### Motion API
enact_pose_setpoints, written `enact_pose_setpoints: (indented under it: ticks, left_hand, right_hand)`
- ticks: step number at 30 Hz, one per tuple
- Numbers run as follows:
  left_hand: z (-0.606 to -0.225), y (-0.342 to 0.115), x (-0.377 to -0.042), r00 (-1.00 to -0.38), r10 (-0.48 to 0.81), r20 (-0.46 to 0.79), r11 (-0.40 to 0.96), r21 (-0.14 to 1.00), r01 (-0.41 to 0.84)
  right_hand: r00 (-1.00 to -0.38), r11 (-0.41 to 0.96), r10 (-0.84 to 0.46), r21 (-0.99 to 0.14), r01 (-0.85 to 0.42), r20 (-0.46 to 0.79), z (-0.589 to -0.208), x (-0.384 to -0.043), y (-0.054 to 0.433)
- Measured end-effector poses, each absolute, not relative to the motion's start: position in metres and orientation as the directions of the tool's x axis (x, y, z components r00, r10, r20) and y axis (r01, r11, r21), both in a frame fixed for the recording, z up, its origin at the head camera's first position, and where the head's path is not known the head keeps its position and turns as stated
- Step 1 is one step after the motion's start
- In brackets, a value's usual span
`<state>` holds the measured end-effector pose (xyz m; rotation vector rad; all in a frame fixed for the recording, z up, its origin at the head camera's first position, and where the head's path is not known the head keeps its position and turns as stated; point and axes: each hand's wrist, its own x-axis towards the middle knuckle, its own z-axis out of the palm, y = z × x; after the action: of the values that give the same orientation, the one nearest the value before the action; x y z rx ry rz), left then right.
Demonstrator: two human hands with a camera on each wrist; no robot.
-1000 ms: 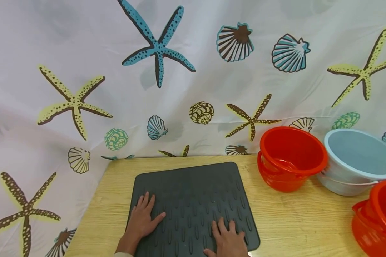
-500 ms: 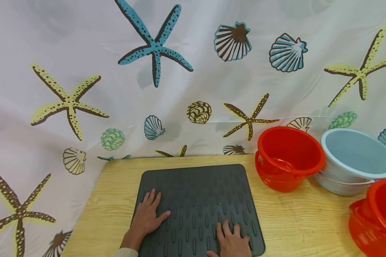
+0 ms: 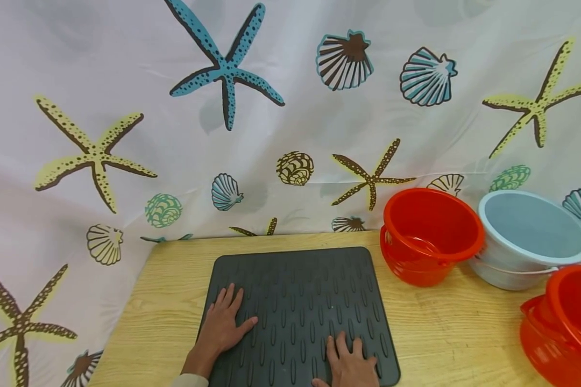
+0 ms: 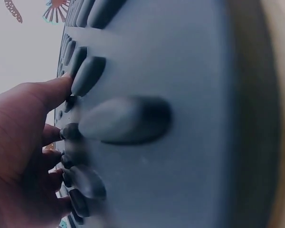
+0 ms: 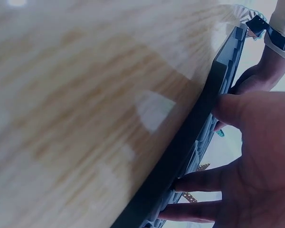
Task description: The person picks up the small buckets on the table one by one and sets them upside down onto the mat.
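Observation:
A dark grey rubber mat with rounded corners and rows of raised oblong ridges lies flat on the wooden table. My left hand rests on its left side, fingers spread and straight. Near the lower right of the mat, my right hand rests with fingers apart, partly cut off by the frame's bottom. In the left wrist view the fingertips of the left hand touch the ridges. The right wrist view has the right hand at the mat's edge, thumb and fingertips on its upper face.
Right of the mat stands a red bucket, beside a pale blue basin-like bucket. Another red bucket is cut off at the right edge. A curtain printed with starfish and shells hangs behind the wooden table.
Both hands have shifted the mat slightly to the right and turned it a little, its back edge now more level. In the last half second hands and mat hold still while the view drifts.

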<state>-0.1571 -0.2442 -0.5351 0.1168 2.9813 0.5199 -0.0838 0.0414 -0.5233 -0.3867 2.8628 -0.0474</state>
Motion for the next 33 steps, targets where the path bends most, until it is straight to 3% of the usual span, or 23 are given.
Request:
enact_pose_setpoints:
  ticks: [13, 27, 33]
  left_hand:
    - [-0.532, -0.247, -0.156, -0.99, 0.1, -0.104, 0.939, 0.339, 0.059]
    - [-0.534, -0.243, -0.158, -0.986, 0.107, -0.126, 0.942, 0.329, 0.06]
    - [-0.535, -0.243, -0.159, -0.986, 0.103, -0.128, 0.943, 0.328, 0.056]
  right_hand:
    - [-0.929, 0.957, -0.289, -0.091, -0.275, -0.23, -0.518, -0.087, 0.041]
    - [-0.913, 0.944, -0.325, -0.027, -0.329, -0.248, -0.516, -0.089, 0.048]
    - [-0.887, 0.92, -0.391, -0.093, -0.38, -0.246, -0.507, -0.094, 0.061]
